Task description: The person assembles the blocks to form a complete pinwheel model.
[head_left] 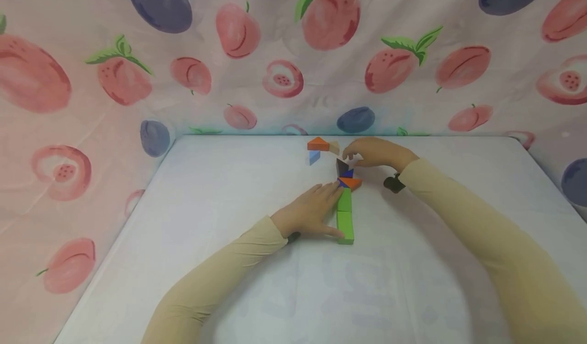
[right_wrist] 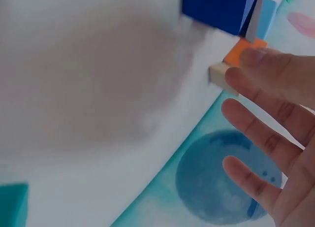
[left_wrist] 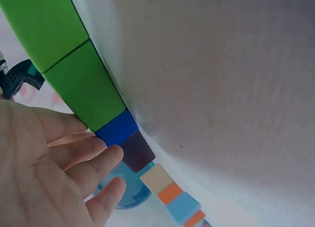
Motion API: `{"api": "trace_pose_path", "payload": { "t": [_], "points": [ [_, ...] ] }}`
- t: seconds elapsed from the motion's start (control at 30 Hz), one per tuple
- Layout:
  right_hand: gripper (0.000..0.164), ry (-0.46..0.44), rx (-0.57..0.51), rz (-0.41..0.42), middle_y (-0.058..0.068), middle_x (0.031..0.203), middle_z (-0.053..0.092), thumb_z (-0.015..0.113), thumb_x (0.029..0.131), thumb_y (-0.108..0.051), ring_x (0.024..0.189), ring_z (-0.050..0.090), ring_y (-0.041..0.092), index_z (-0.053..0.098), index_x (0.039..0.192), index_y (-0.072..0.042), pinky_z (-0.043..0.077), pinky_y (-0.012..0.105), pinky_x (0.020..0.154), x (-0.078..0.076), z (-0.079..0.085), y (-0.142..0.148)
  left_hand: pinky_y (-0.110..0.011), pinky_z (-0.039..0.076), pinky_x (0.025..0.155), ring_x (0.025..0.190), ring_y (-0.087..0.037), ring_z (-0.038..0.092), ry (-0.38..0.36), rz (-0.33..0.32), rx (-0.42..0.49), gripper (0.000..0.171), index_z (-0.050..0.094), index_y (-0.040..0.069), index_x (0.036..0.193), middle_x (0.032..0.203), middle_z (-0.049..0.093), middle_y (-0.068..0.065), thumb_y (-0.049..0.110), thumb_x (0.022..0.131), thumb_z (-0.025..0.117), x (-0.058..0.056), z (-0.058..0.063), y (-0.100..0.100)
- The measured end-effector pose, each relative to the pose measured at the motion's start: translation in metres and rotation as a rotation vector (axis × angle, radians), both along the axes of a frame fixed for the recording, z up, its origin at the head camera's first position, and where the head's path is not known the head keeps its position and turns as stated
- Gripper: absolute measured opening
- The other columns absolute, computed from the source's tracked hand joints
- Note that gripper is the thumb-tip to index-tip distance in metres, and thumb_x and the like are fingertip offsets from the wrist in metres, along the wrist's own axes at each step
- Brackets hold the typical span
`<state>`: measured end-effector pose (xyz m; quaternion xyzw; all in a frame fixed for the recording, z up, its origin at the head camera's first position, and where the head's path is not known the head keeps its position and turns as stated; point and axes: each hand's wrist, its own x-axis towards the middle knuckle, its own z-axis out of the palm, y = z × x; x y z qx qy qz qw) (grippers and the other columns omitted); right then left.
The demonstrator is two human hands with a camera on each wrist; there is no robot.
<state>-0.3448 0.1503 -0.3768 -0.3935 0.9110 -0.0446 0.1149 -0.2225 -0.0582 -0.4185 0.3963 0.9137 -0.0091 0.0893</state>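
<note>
Two green blocks (head_left: pixel 345 225) lie end to end on the white table, with an orange triangular block (head_left: pixel 352 182), blue pieces (head_left: pixel 349 173) and a dark block (head_left: pixel 341 167) continuing the line away from the person. My left hand (head_left: pixel 312 210) lies along the left side of this row, fingers extended; its fingertips are right at the blue and dark blocks (left_wrist: pixel 138 152) in the left wrist view. Just past the row's far end, my right hand (head_left: pixel 378 152) hovers with loosely bent, spread fingers and nothing visible between them. Nearest to it is a plain wooden block (right_wrist: pixel 219 74).
Behind the row, another orange triangular block (head_left: pixel 318 144) and a light blue block (head_left: pixel 314 157) lie near the table's back edge, beside the wooden block. A fruit-patterned cloth (head_left: pixel 238 79) rises behind the table (head_left: pixel 229 181). Dark wrist cameras (head_left: pixel 394 183) hang under the sleeves.
</note>
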Motion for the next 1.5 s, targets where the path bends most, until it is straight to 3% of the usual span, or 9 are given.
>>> {"api": "trace_pose_path", "payload": {
  "t": [0.27,0.47,0.63,0.87,1.13,1.3,1.5],
  "points": [
    [0.014,-0.051,-0.035,-0.006,0.004,0.097,0.07,0.069,0.082,-0.009,0.097,0.063,0.023,0.069,0.096,-0.01,0.05,0.041,0.09,0.003,-0.009,0.011,-0.038,0.016,0.119,0.146,-0.024,0.016,-0.013,0.016,-0.008,0.11,0.013,0.006,0.151,0.158,0.013,-0.013,0.076,0.076,0.051,0.001,0.0,-0.001],
    [0.009,-0.025,-0.031,-0.001,0.003,0.093,0.071,0.07,0.082,-0.012,0.093,0.064,0.022,0.07,0.091,-0.01,0.051,0.041,0.088,0.003,-0.013,0.007,-0.037,0.016,0.119,0.146,-0.023,0.016,-0.015,0.014,-0.002,0.11,0.013,0.006,0.15,0.158,0.014,-0.013,0.076,0.075,0.051,0.001,-0.001,-0.001],
    [0.017,-0.02,0.01,-0.029,0.005,0.098,0.071,0.07,0.082,-0.014,0.096,0.063,0.023,0.07,0.098,-0.008,0.05,0.041,0.091,0.0,-0.014,0.003,-0.038,0.016,0.119,0.146,-0.023,0.016,-0.008,0.005,0.004,0.11,0.014,0.005,0.15,0.158,0.014,-0.013,0.076,0.075,0.051,0.001,-0.001,-0.001],
    [0.023,0.014,-0.001,0.004,0.007,0.095,0.07,0.071,0.081,-0.014,0.091,0.064,0.022,0.067,0.103,-0.008,0.051,0.04,0.087,-0.004,-0.014,-0.001,-0.037,0.016,0.119,0.147,-0.022,0.016,0.001,-0.003,0.004,0.109,0.014,0.005,0.15,0.158,0.015,-0.013,0.076,0.076,0.051,0.0,0.0,0.0],
    [0.046,-0.022,0.0,-0.007,0.006,0.101,0.069,0.07,0.082,-0.011,0.097,0.063,0.024,0.058,0.127,-0.012,0.05,0.042,0.091,-0.001,-0.009,-0.007,-0.037,0.015,0.12,0.146,-0.023,0.016,0.006,-0.004,0.001,0.11,0.014,0.005,0.15,0.158,0.015,-0.013,0.076,0.076,0.051,0.0,-0.001,0.0],
    [0.043,-0.062,0.014,-0.012,0.005,0.11,0.068,0.069,0.084,-0.01,0.105,0.06,0.025,0.061,0.125,-0.018,0.048,0.044,0.095,0.002,-0.009,-0.01,-0.037,0.015,0.12,0.147,-0.022,0.015,0.004,-0.002,-0.003,0.11,0.013,0.005,0.15,0.158,0.015,-0.013,0.077,0.076,0.05,0.0,-0.001,0.0],
    [0.041,-0.08,0.015,-0.004,0.005,0.114,0.067,0.067,0.084,-0.008,0.108,0.059,0.027,0.063,0.124,-0.018,0.046,0.046,0.097,0.005,-0.008,-0.011,-0.038,0.015,0.12,0.147,-0.022,0.015,0.003,-0.001,-0.002,0.11,0.014,0.005,0.15,0.158,0.015,-0.013,0.077,0.076,0.05,-0.001,-0.002,0.0]
  ]
}}
